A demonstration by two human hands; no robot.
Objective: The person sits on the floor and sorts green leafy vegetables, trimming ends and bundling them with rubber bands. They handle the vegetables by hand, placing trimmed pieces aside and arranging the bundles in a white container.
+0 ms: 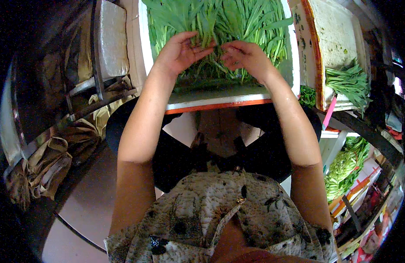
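Note:
A white foam box with orange tape along its front edge stands before me, filled with long-stemmed leafy greens. My left hand is palm up over the box, fingers partly curled, with several green stems lying across or against its fingers; whether it grips them cannot be told. Close to its right, my right hand has bent fingers near the stem ends, its fingertips almost meeting those of the left. Thin stems and roots hang below and between the hands. Part of the stems is hidden behind the fingers.
Right of the box stands another foam box with a bunch of greens and a pink-handled tool at its near end. Lower right are leafy vegetables. At left are a foam block, metal rails and crumpled brown bags.

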